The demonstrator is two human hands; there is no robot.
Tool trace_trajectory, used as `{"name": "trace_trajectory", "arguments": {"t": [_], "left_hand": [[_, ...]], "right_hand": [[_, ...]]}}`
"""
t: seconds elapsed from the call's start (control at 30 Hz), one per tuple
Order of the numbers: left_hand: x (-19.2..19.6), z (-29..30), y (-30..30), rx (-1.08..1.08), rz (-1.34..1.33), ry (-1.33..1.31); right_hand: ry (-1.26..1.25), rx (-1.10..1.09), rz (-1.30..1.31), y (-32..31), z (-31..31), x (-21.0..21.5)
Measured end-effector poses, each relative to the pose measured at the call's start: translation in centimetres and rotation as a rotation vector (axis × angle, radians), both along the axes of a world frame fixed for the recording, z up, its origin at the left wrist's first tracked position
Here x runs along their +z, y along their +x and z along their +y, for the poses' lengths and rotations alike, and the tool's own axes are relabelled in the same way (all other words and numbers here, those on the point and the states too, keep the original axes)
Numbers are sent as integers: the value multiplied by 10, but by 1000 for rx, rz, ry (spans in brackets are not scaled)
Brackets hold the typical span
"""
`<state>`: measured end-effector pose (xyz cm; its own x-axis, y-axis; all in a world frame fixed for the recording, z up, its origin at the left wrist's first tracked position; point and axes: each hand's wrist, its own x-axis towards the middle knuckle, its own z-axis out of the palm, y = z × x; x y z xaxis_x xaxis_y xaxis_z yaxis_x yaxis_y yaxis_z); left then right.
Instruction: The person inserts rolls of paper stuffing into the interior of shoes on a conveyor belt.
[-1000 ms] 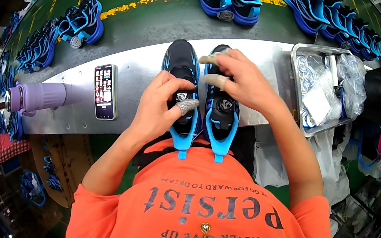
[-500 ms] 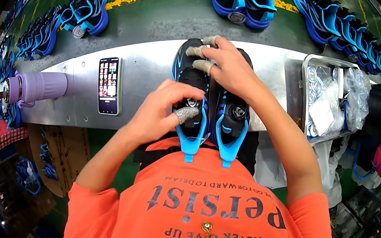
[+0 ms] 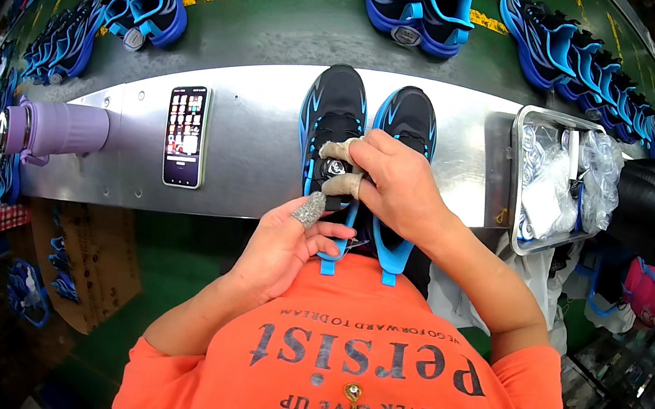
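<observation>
Two black-and-blue sneakers stand side by side before me, heels toward my body: a left sneaker (image 3: 335, 97) and a right sneaker (image 3: 409, 113). A round lacing dial (image 3: 336, 169) sits on the left sneaker's tongue. My right hand (image 3: 402, 186), wearing beige finger cots, closes its thumb and finger around this dial. At the same shoe's opening is my left hand (image 3: 274, 247), a grey cot on its thumb. Its thumb presses by the tongue's edge and its fingers curl inside the collar, gripping the sneaker there. The right forearm crosses above the right sneaker's opening.
On the metal bench (image 3: 256, 118) lie a lit phone (image 3: 187, 137) and a purple bottle (image 3: 72, 128). A metal tray (image 3: 518, 174) at the right holds plastic-bagged parts. Beyond, more sneakers (image 3: 412, 6) stand on a green surface, with rows of them (image 3: 585, 69) at both sides.
My right hand has come back from the toes to the left sneaker's dial. The left hand has moved off the dial toward the heel opening.
</observation>
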<state>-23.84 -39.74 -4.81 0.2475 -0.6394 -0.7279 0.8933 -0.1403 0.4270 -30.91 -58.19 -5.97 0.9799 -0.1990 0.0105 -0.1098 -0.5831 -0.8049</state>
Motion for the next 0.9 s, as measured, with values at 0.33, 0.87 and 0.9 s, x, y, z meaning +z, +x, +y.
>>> {"name": "trace_trajectory", "arguments": {"t": [0.33,0.87,0.9], "left_hand": [[-17,2,-8,-12,35,-108],[-6,-12,-18,-3,-103,-8],[-5,-12,-19,-58,-149,9]], "right_hand": [[94,101,-101,7,-7,-13],[-84,-127,-132,-2,15,-15],[-24,-107,-104,-3,9,-11]]}}
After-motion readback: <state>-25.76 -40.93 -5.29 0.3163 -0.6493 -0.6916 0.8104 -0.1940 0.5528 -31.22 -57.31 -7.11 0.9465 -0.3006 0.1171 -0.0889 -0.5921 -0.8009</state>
